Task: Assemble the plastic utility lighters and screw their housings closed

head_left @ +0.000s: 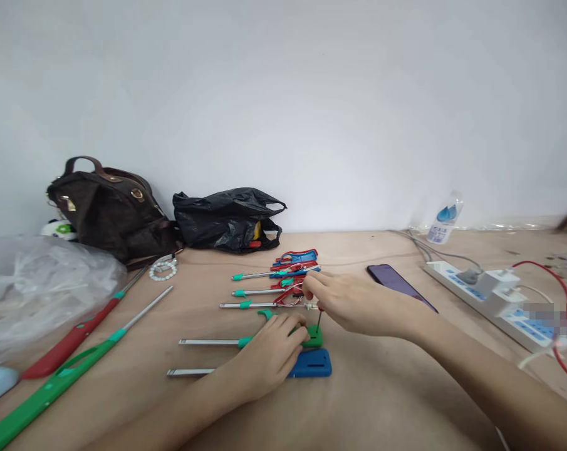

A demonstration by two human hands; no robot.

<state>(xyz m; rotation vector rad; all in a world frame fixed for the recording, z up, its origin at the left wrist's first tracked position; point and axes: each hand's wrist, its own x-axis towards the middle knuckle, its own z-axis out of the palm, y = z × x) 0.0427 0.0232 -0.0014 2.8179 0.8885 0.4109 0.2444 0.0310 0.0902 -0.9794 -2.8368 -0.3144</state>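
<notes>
My left hand (272, 352) presses its curled fingers over a green long-nosed lighter (316, 338) lying flat on the table. Pinched in my right hand (358, 304) is a small screwdriver (319, 321); its thin shaft points down onto the green handle, and the fingers hide most of its grip. Nearer to me lies a blue long-nosed lighter (314, 364), partly under my left hand. Beyond my hands, several opened lighters (255, 305) show metal tubes, teal triggers, loose wires and red or blue shells (302, 257).
To the left lie a red lighter (71, 341), another green lighter (57, 383), a clear plastic bag (43, 288) and a bead bracelet (163, 269). A dark backpack (109, 213) and black bag (217, 219) stand behind. Right: phone (400, 286), power strip (457, 285), bottle (445, 219).
</notes>
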